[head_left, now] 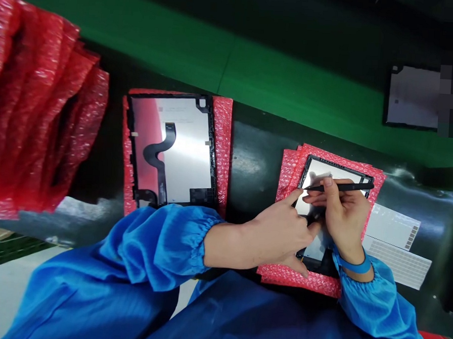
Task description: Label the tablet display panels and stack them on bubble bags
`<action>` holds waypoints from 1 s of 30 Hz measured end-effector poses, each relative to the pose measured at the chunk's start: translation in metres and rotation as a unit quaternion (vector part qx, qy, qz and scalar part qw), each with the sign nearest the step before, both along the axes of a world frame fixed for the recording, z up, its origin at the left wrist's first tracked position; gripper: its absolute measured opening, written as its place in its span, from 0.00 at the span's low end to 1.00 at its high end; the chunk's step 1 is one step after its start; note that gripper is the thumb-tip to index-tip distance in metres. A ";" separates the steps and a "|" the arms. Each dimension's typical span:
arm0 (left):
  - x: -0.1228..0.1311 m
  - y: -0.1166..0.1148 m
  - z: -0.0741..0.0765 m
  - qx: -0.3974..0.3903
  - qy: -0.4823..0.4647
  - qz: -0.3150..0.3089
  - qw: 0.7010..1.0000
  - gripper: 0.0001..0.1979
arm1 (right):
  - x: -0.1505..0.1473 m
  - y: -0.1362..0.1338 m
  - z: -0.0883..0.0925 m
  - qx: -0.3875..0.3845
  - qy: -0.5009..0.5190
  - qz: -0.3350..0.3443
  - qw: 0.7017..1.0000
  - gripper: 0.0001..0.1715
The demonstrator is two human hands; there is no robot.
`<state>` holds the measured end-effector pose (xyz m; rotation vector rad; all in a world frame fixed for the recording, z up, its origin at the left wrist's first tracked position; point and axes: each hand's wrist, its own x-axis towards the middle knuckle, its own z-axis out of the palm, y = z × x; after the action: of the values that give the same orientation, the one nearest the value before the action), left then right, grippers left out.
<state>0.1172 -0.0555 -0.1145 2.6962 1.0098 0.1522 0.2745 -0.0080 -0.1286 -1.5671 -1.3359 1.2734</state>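
My right hand (347,216) is closed around slim black tweezers (347,187), seen side-on. Their pointed tip reaches the left edge of a tablet display panel (331,170), which lies back side up on red bubble wrap (300,279). Across the panel's lower left rests my left hand (276,233), empty and open. Its index finger stretches to the panel's left edge, close to the tweezer tip, and its thumb is spread toward the bottom edge. Both hands hide much of the panel's middle. A blue band (354,266) circles my right wrist.
To the left, another display panel (191,162) with a curved black flex cable (157,148) lies on red bubble wrap. Several red bubble-wrap bags (43,104) are heaped far left. Label sheets (394,226) lie at right. A third panel (412,98) sits at the back right.
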 end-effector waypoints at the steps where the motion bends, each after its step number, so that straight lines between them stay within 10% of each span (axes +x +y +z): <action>1: 0.000 0.001 0.000 -0.002 -0.002 0.000 1.000 0.47 | -0.001 0.000 -0.001 -0.001 0.003 -0.004 1.000 0.21; 7: -0.009 0.002 0.008 -0.015 -0.074 0.008 0.997 0.36 | 0.007 -0.002 0.009 0.054 0.043 -0.051 0.996 0.23; 13: -0.028 -0.008 0.009 -0.165 0.025 0.330 0.929 0.18 | 0.049 -0.021 0.012 0.088 0.050 -0.082 0.991 0.23; 23: -0.011 -0.007 -0.012 -0.231 -0.321 0.338 0.854 0.06 | 0.060 -0.028 -0.034 0.118 0.132 -0.122 0.977 0.24; 30: -0.018 -0.009 -0.016 -0.192 -0.476 0.352 0.783 0.27 | 0.071 -0.027 -0.028 0.266 0.114 -0.214 0.933 0.26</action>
<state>0.0994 -0.0644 -0.1304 1.3854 1.3667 1.1541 0.3460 -0.0348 -0.1568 -1.1922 -1.0053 0.7154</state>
